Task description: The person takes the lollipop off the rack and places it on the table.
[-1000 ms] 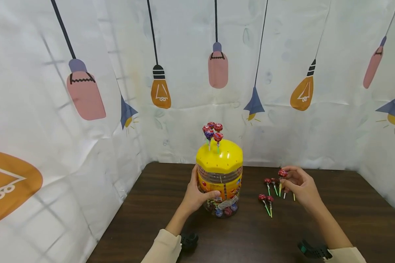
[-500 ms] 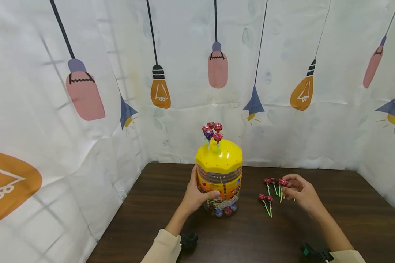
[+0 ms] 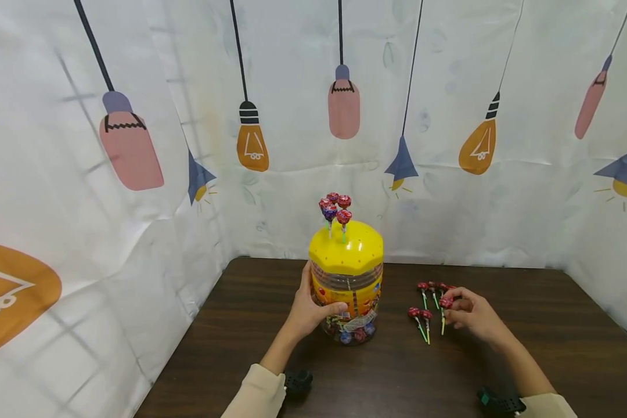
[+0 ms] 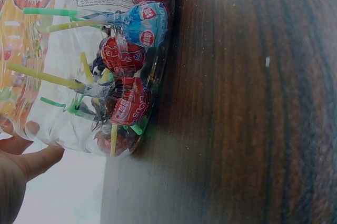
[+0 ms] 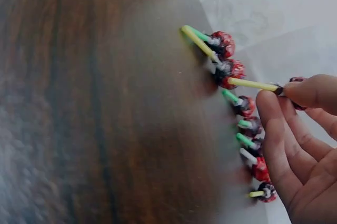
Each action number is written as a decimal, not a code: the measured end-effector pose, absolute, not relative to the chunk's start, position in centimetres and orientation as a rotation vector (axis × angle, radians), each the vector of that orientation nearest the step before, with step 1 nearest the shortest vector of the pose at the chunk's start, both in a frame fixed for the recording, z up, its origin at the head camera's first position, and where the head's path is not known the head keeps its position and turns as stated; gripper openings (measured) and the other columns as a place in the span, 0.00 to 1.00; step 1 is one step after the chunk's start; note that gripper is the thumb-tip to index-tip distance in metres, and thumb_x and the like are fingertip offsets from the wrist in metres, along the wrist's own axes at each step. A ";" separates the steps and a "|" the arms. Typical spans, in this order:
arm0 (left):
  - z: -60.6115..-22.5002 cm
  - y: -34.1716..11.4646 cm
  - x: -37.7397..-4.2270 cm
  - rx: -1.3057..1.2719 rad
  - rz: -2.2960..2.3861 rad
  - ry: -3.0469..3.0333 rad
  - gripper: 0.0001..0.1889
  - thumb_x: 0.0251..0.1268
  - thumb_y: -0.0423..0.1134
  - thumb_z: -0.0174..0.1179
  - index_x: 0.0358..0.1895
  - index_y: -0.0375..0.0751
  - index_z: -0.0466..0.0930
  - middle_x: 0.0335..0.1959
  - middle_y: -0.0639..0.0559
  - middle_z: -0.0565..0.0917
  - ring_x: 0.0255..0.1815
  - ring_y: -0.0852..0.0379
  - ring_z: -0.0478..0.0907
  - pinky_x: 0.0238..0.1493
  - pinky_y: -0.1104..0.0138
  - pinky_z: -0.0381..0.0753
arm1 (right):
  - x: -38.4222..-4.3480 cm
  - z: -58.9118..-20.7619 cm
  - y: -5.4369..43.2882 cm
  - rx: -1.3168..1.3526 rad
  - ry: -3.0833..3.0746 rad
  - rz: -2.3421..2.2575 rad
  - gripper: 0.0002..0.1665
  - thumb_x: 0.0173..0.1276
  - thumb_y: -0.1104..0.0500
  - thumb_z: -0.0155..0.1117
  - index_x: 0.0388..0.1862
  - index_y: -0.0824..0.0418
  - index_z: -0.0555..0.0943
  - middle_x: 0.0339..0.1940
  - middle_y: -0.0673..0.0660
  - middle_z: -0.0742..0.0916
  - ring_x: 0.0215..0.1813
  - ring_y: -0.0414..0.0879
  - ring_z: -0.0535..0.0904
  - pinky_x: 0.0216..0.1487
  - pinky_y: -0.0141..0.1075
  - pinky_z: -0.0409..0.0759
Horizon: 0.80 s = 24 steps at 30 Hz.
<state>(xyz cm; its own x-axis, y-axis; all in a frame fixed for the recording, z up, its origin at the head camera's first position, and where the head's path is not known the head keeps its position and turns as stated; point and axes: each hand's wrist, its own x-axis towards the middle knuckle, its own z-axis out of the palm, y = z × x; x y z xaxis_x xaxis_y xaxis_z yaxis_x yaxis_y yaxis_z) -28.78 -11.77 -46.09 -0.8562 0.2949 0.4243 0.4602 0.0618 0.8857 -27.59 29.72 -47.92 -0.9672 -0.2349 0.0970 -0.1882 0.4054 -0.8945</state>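
My left hand grips the side of a clear plastic candy jar standing on the table, thumb across its front. Its yellow lid is dotted with small holes, and several wrapped lollipops stand upright in it. In the left wrist view more lollipops show through the jar's bottom. To the right, my right hand pinches a red-wrapped lollipop between thumb and fingers. The right wrist view shows its yellow stick pointing away from the fingertips.
Several loose red lollipops with green, yellow and white sticks lie between the jar and my right hand. The dark wooden table ends at a white curtain printed with hanging lamps. A black band is on my right forearm.
My right hand has come down and nearer to me with the lollipop in its fingers. My left hand and the jar stay in place.
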 end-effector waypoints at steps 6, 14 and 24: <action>-46.3 -11.9 -28.9 -0.791 -1.917 -2.183 0.56 0.59 0.45 0.76 0.81 0.69 0.43 0.70 0.54 0.72 0.65 0.53 0.77 0.65 0.62 0.80 | -27.8 -48.4 29.6 -0.398 2.537 -1.588 0.24 0.75 0.58 0.65 0.62 0.69 0.71 0.36 0.58 0.89 0.39 0.48 0.88 0.39 0.39 0.87; -46.2 -11.8 -28.9 -0.774 -1.922 -2.198 0.55 0.59 0.46 0.76 0.80 0.72 0.43 0.70 0.56 0.72 0.66 0.53 0.76 0.65 0.63 0.79 | -27.9 -48.6 29.6 -0.408 2.496 -1.611 0.25 0.74 0.60 0.65 0.63 0.72 0.70 0.39 0.66 0.88 0.39 0.49 0.88 0.39 0.40 0.88; -46.3 -11.8 -28.9 -0.774 -1.928 -2.197 0.55 0.59 0.46 0.76 0.80 0.72 0.43 0.70 0.55 0.72 0.66 0.52 0.76 0.66 0.63 0.79 | -28.3 -49.1 29.7 -0.390 2.480 -1.645 0.26 0.73 0.61 0.66 0.64 0.72 0.70 0.40 0.65 0.85 0.39 0.45 0.86 0.40 0.39 0.88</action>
<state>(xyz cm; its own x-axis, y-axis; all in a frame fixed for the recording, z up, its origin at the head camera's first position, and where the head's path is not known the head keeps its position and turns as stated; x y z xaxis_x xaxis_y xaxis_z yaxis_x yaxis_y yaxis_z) -28.88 -11.79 -46.27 -0.8625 0.2959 0.4106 0.4456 0.0591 0.8933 -28.32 29.75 -49.07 -0.9566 -0.2900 0.0268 -0.1375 0.3684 -0.9194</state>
